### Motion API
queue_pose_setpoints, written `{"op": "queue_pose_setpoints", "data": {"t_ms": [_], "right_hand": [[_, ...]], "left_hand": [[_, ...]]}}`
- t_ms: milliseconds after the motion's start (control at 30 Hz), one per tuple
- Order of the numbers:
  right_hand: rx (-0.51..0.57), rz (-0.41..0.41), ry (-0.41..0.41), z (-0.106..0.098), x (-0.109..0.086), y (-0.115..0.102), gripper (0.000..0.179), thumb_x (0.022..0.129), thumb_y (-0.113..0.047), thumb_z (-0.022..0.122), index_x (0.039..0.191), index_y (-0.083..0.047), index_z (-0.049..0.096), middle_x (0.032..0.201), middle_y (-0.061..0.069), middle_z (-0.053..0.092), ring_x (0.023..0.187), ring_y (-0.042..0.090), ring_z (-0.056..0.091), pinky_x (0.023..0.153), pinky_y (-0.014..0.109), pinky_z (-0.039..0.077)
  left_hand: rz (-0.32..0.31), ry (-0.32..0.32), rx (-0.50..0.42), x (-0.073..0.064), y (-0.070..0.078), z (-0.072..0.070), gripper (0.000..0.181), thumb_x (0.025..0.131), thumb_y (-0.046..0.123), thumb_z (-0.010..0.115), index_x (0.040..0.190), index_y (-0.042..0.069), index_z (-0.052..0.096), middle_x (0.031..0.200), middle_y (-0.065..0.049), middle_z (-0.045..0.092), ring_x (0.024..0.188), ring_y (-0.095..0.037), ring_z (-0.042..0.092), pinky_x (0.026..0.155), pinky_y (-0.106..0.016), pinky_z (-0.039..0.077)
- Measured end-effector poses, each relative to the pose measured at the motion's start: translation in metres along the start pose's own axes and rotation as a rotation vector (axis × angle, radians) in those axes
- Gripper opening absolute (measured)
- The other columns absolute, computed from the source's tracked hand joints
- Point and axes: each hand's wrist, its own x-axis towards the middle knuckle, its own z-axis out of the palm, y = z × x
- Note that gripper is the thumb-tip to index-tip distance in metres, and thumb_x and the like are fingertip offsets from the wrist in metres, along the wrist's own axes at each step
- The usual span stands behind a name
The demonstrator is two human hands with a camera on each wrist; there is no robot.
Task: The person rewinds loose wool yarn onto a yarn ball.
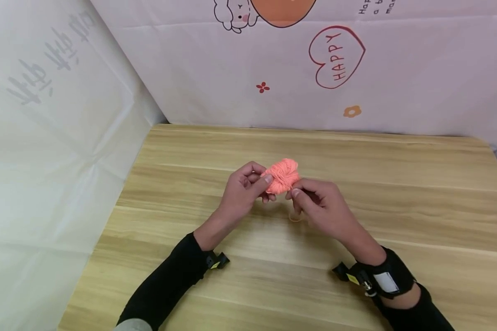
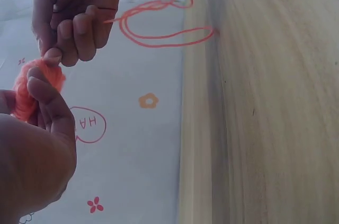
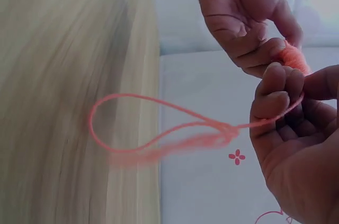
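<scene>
A small coral-pink skein of yarn (image 1: 283, 175) is held up over the middle of the table. My left hand (image 1: 243, 189) grips its left side, thumb on the front and fingers behind. At the skein's lower right edge, my right hand (image 1: 324, 205) pinches a strand of the yarn between thumb and index finger. From the right hand's curled fingers a loose yarn loop (image 3: 127, 96) dangles, doubled and partly blurred in the right wrist view. The same loop (image 2: 169, 37) shows beside the right hand in the left wrist view. Part of the skein is hidden behind the left fingers.
Beneath both hands lies a wood-grain table (image 1: 182, 156). A white printed sheet (image 1: 215, 78) with a heart and flowers rises along its far edge, and a plain white sheet (image 1: 58, 184) hangs at the left. Both wrists carry strapped cameras (image 1: 218, 261).
</scene>
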Motion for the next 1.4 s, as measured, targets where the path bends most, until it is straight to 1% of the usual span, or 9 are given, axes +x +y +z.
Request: {"op": "queue_pose_setpoints", "data": {"t_ms": [100, 267, 533, 700, 800, 933, 1133, 1333, 1400], "right_hand": [[0.084, 0.024, -0.001, -0.002, 0.001, -0.010, 0.022, 0.099, 0.006, 0.047, 0.089, -0.004, 0.064, 0.064, 0.014, 0.051, 0.052, 0.013, 0.047, 0.039, 0.027, 0.042], [0.139, 0.071, -0.003, -0.003, 0.001, -0.012, 0.020, 0.100, 0.004, 0.046, 0.088, -0.001, 0.060, 0.067, 0.017, 0.049, 0.056, 0.020, 0.048, 0.045, 0.032, 0.049], [0.186, 0.195, -0.014, -0.004, -0.004, 0.008, 0.016, 0.101, -0.004, 0.045, 0.108, -0.003, 0.060, 0.085, 0.018, 0.061, 0.072, 0.029, 0.060, 0.055, 0.034, 0.051], [0.204, 0.300, 0.036, -0.003, -0.005, 0.011, 0.024, 0.099, -0.020, 0.058, 0.119, -0.006, 0.058, 0.088, 0.021, 0.062, 0.070, 0.033, 0.059, 0.055, 0.032, 0.054], [0.190, 0.336, 0.059, -0.004, -0.005, 0.013, 0.025, 0.098, -0.024, 0.060, 0.117, -0.008, 0.060, 0.084, 0.020, 0.059, 0.065, 0.029, 0.055, 0.052, 0.026, 0.051], [0.156, 0.325, 0.068, -0.006, -0.005, 0.015, 0.021, 0.097, -0.021, 0.062, 0.113, -0.007, 0.062, 0.081, 0.016, 0.059, 0.060, 0.023, 0.051, 0.046, 0.023, 0.045], [-0.001, 0.285, 0.042, -0.004, -0.001, 0.005, 0.012, 0.090, -0.010, 0.069, 0.100, -0.004, 0.064, 0.074, 0.009, 0.057, 0.057, 0.013, 0.046, 0.046, 0.020, 0.039], [-0.071, 0.239, 0.015, 0.000, 0.003, -0.018, 0.006, 0.087, 0.003, 0.065, 0.089, 0.000, 0.061, 0.066, 0.010, 0.047, 0.055, 0.013, 0.039, 0.047, 0.020, 0.033], [-0.082, 0.235, 0.011, -0.001, 0.000, -0.009, 0.005, 0.089, -0.003, 0.066, 0.090, -0.004, 0.061, 0.065, 0.009, 0.046, 0.055, 0.013, 0.039, 0.046, 0.020, 0.032]], "left_hand": [[0.053, -0.024, -0.032, -0.001, 0.002, 0.001, 0.016, 0.096, 0.008, 0.060, 0.103, -0.005, 0.052, 0.081, -0.017, 0.065, 0.062, -0.027, 0.061, 0.054, -0.030, 0.051], [0.065, -0.047, -0.055, -0.001, 0.004, 0.001, 0.014, 0.096, 0.006, 0.059, 0.102, -0.005, 0.052, 0.082, -0.016, 0.064, 0.062, -0.026, 0.061, 0.054, -0.028, 0.050], [0.054, -0.068, -0.062, -0.002, 0.002, 0.002, 0.014, 0.095, 0.004, 0.059, 0.102, -0.005, 0.052, 0.085, -0.017, 0.064, 0.064, -0.031, 0.061, 0.055, -0.030, 0.051], [0.014, -0.102, -0.026, -0.005, -0.001, 0.006, 0.014, 0.094, 0.000, 0.059, 0.104, -0.007, 0.053, 0.088, -0.018, 0.065, 0.066, -0.026, 0.062, 0.057, -0.028, 0.051], [-0.018, -0.122, 0.017, -0.006, -0.002, 0.008, 0.013, 0.093, 0.000, 0.061, 0.104, -0.006, 0.055, 0.090, -0.018, 0.066, 0.069, -0.034, 0.063, 0.057, -0.027, 0.051], [-0.051, -0.190, 0.161, -0.005, -0.001, 0.005, 0.020, 0.093, 0.010, 0.065, 0.110, 0.000, 0.060, 0.098, -0.013, 0.066, 0.081, -0.037, 0.064, 0.063, -0.029, 0.053], [-0.063, -0.261, 0.386, -0.002, 0.003, -0.005, 0.035, 0.089, 0.026, 0.069, 0.120, 0.014, 0.062, 0.106, 0.000, 0.065, 0.091, -0.018, 0.063, 0.074, -0.040, 0.053], [-0.099, -0.245, 0.390, -0.004, 0.017, 0.000, 0.025, 0.089, 0.019, 0.071, 0.111, 0.007, 0.067, 0.098, -0.004, 0.067, 0.085, -0.023, 0.062, 0.074, -0.041, 0.053], [-0.116, -0.228, 0.368, -0.005, 0.024, 0.002, 0.023, 0.089, 0.016, 0.071, 0.109, 0.006, 0.068, 0.098, -0.005, 0.068, 0.086, -0.025, 0.063, 0.075, -0.040, 0.054]]}}
